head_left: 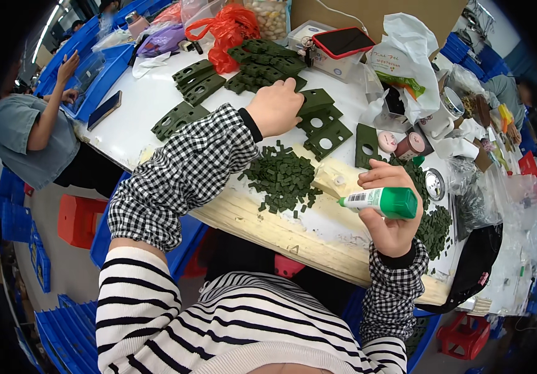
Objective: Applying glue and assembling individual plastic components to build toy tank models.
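My right hand (396, 206) grips a small glue bottle (384, 201) with a green body and white label. It is tilted on its side, its nozzle toward the left. My left hand (275, 111) reaches to the dark green perforated parts in the table's middle. Its fingers curl downward, and the tips are hidden, so what they hold does not show. Beside its thumb lie green plates with round holes (328, 138). A stack of similar green parts (265, 62) sits just beyond the hand. Below it spreads a heap of tiny green pieces (283, 179).
Another green plate (366, 144) lies near round containers (411, 144). A second heap of small pieces (434, 232) is at right. Farther back are a red-cased phone (343, 42), an orange-red bag (223, 34) and a white bag (402, 59). A person (34, 134) stands at left.
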A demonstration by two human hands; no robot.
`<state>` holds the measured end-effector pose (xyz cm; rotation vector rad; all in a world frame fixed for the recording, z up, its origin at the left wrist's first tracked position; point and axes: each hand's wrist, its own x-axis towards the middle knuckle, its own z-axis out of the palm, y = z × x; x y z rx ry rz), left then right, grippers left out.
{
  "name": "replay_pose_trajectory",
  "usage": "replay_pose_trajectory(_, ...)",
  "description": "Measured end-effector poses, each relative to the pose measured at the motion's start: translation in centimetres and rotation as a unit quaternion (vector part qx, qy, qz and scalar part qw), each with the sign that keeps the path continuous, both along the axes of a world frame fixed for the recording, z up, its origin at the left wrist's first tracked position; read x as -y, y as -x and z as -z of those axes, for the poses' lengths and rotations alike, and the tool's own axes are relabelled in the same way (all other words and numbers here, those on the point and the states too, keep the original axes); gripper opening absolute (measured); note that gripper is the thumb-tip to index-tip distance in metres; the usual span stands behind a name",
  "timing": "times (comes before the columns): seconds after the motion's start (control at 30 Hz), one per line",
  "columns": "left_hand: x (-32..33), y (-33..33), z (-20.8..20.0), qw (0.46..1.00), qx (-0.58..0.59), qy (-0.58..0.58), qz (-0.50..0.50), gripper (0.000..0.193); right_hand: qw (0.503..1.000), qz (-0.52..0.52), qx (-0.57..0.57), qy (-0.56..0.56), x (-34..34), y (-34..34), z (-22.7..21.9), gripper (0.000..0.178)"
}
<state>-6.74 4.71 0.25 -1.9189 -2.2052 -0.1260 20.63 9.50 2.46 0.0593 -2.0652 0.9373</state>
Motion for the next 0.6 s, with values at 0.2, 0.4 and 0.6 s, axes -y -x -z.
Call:
replay_pose_trajectory(0.2,1.4,-1.0,-1.5,0.979,0.093,-0.172,0.059,0.057,0.975,0.058,-0.092,0.194,0.2,-0.5,0.4,0.024)
replay_pose_trajectory(0.4,3.5,-5.6,-2.8,0.904,0.311,-0.242,0.168,0.054,0.952,0.052,-0.160,0.255,-1.0,-1.0,-0.4,0.037)
replay_pose_trajectory(0.6,4.2,-7.4,-2.3,0.858,0.421,-0.198,0.217,0.057,0.952,0.070,-0.104,0.278,-1.5,-0.8,-0.6,0.037)
